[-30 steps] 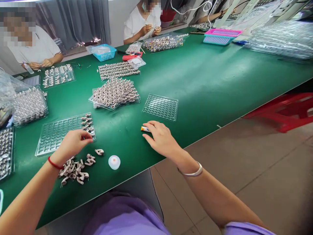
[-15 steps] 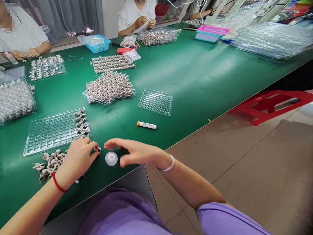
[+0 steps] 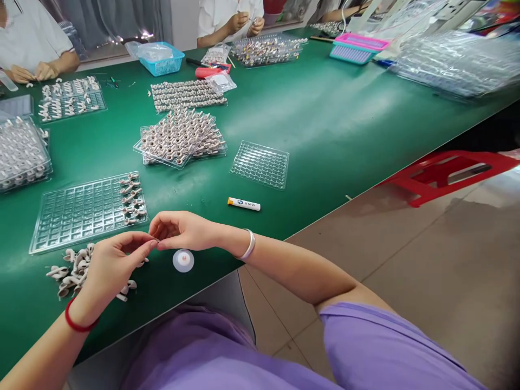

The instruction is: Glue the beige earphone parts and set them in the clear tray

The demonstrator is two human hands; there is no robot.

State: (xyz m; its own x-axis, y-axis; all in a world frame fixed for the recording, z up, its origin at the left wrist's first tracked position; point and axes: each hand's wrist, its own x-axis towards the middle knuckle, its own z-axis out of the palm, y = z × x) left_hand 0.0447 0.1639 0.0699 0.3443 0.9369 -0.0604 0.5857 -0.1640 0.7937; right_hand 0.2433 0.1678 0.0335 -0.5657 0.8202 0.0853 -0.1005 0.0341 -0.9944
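My left hand (image 3: 109, 261) is closed in a pinch, its fingertips meeting those of my right hand (image 3: 187, 231) over the table edge. Between them is a small earbud shell, almost wholly hidden by the fingers; my right thumb and fingers are closed on it as well. Under my left hand lies a loose pile of beige earbud shells (image 3: 73, 275), partly covered. A round whitish disc (image 3: 179, 266) with a reddish centre lies just below my right hand. Beyond my hands is a clear plastic tray (image 3: 77, 214) with pocket rows, its right-hand columns filled with shells.
A white tube with an orange end (image 3: 247, 204) lies near a clear tray (image 3: 260, 165). Stacked filled trays (image 3: 179, 138) stand farther back. A blue basket (image 3: 166, 65) is beyond. Co-workers sit across the green table (image 3: 325, 141). A red stool (image 3: 442, 176) stands at right.
My right hand has moved left from beside the disc, closing from open fingers to a pinch at my left fingertips. My left hand has shifted slightly left with the shell.
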